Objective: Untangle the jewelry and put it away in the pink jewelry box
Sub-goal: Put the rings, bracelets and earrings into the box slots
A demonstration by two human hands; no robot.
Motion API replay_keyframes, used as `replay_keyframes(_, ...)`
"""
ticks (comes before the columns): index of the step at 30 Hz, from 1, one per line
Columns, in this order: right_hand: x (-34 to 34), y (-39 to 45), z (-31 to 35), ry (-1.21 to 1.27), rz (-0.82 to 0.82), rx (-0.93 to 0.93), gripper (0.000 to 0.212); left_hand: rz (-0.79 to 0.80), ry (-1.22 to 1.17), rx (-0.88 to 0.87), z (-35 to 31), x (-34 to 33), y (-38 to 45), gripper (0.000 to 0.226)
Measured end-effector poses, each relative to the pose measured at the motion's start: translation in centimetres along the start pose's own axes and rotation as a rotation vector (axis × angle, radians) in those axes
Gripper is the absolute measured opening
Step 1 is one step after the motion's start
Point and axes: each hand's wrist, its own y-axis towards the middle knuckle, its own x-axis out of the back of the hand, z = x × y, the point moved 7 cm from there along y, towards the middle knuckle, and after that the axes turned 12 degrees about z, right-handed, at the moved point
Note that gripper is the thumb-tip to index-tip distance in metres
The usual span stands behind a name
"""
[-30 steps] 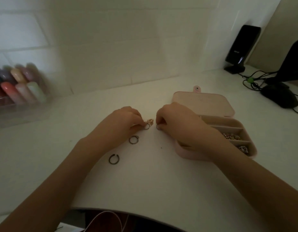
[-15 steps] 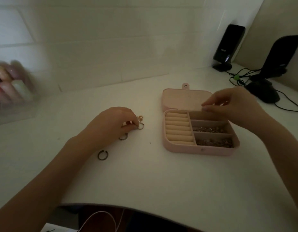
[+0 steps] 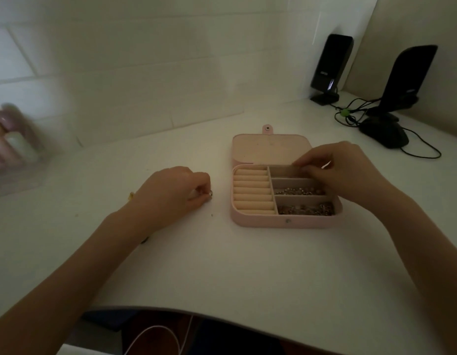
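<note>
Bare white desk [image 3: 248, 272] lies open in front of the pink jewelry box [image 3: 260, 221] — behind right, two black speakers [image 3: 330, 65], a mouse [image 3: 385, 134] and cables [image 3: 350, 116] crowd the corner.

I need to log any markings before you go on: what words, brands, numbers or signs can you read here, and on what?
None can be read.
Left black speaker: small pale mark, too blurred.
Right black speaker: faint mark, too blurred.
Pink jewelry box: no text shows.
</note>
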Motion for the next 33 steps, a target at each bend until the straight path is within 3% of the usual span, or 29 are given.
replay_keyframes(4,0.4,-0.4,0.4,0.053,-0.049,0.028,0.023,-0.110,0.132,-0.135,-1.7,0.3,-0.3,0.011)
replay_keyframes(9,-0.6,-0.3,1.2,0.076,-0.003,0.044,0.025,-0.140,0.136,-0.137,-1.2,0.2,0.3,0.015)
replay_keyframes(12,-0.9,-0.3,1.4,0.081,-0.004,0.055,0.024,-0.232,-0.163,-0.014,-0.4,1.5,0.3,0.013)
replay_keyframes(15,-0.6,-0.6,2.5,0.235,-0.061,0.109,0.018,-0.323,-0.713,0.114,-0.8,2.8,0.6,0.005)
replay_keyframes(17,-0.8,-1.0,3.8,0.412,-0.050,0.168,0.020,-0.282,-1.023,0.126,-2.4,2.7,1.4,0.007)
replay_keyframes(21,-1.9,-1.5,5.3,0.706,0.023,0.195,0.020,-0.160,-1.302,0.107,-5.6,1.8,2.7,0.011)
replay_keyframes(27,-1.5,-1.3,3.6,0.811,0.013,0.084,0.015,-0.170,-1.301,0.140,-5.5,1.0,2.9,0.011)
replay_keyframes(33,0.3,-0.9,1.0,0.267,-0.103,-0.028,0.008,-0.243,-0.720,0.218,1.1,3.2,-1.4,0.015)
